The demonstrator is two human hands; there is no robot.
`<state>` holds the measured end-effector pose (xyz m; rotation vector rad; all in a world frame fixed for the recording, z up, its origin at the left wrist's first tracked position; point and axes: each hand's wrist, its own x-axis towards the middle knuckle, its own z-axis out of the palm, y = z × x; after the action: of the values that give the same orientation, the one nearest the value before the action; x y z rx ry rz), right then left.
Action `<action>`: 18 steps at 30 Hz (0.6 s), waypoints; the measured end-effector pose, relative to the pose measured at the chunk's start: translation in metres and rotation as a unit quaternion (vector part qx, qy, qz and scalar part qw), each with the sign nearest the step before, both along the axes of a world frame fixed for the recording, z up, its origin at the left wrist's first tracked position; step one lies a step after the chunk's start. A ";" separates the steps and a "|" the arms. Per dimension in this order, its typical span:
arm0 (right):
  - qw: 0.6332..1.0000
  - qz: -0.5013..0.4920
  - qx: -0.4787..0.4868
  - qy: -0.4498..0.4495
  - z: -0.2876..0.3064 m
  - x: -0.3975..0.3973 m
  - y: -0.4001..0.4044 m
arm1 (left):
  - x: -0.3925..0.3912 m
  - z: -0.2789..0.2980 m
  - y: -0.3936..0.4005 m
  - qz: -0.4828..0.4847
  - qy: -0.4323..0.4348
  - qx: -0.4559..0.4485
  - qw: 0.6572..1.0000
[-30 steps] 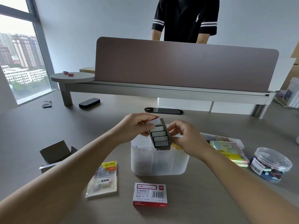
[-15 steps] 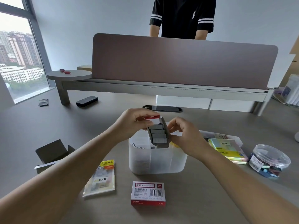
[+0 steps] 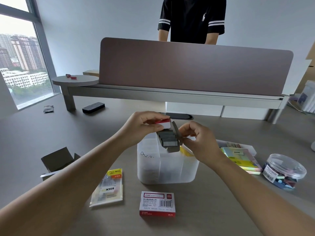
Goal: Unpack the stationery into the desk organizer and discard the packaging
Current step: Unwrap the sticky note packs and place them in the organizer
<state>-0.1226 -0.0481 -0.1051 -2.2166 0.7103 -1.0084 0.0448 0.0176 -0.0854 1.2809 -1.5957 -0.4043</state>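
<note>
Over the translucent white desk organizer [image 3: 167,169] I hold an open staple box. My left hand [image 3: 143,125] pinches its red and white outer sleeve [image 3: 163,123]. The grey inner tray [image 3: 170,142] slopes down out of the sleeve with several rows of staples showing, and my right hand [image 3: 196,138] pinches the tray's right edge. Paper clips lie in the organizer's left compartment. A second, closed staple box [image 3: 157,203] lies on the desk in front of the organizer.
A pack of sticky notes [image 3: 107,187] lies front left, an opened brown carton [image 3: 58,160] further left. Sticky note pads [image 3: 242,159] and a clear tub of clips [image 3: 283,171] sit to the right. A person stands behind the desk partition [image 3: 196,65].
The inner tray has slid further out of the sleeve and tilted down toward the organizer. Both hands stayed over the organizer, and the view shifted slightly.
</note>
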 end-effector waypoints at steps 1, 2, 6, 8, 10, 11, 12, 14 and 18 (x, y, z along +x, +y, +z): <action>1.000 0.002 -0.001 -0.001 0.000 0.000 0.000 | 0.000 0.000 0.000 -0.002 -0.002 0.001 1.000; 1.000 0.005 -0.003 0.003 -0.001 0.000 0.000 | 0.001 0.000 0.000 -0.002 -0.001 0.003 1.000; 1.000 0.002 -0.010 0.013 -0.001 0.000 -0.003 | 0.003 -0.002 -0.002 0.008 0.007 0.015 1.000; 1.000 -0.001 -0.005 0.018 -0.001 0.001 -0.004 | 0.003 -0.005 -0.004 0.020 0.003 0.025 0.999; 1.000 0.002 0.002 0.024 -0.002 0.001 -0.004 | 0.002 -0.006 -0.006 0.029 0.003 0.033 0.999; 1.000 0.004 0.006 0.028 -0.003 0.000 -0.004 | 0.001 -0.007 -0.007 0.031 0.003 0.034 0.999; 0.999 0.007 0.011 0.032 -0.004 0.000 -0.004 | 0.001 -0.007 -0.007 0.034 0.000 0.035 0.999; 0.999 0.011 0.019 0.033 -0.005 -0.001 -0.004 | 0.001 -0.007 -0.008 0.035 0.000 0.034 0.999; 0.999 0.009 0.015 0.036 -0.004 0.000 -0.003 | 0.002 -0.008 -0.009 0.042 0.050 0.042 0.997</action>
<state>-0.1222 -0.0512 -0.1089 -2.2389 0.7321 -0.9067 0.0468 0.0090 -0.0932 1.3649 -1.4501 -0.4792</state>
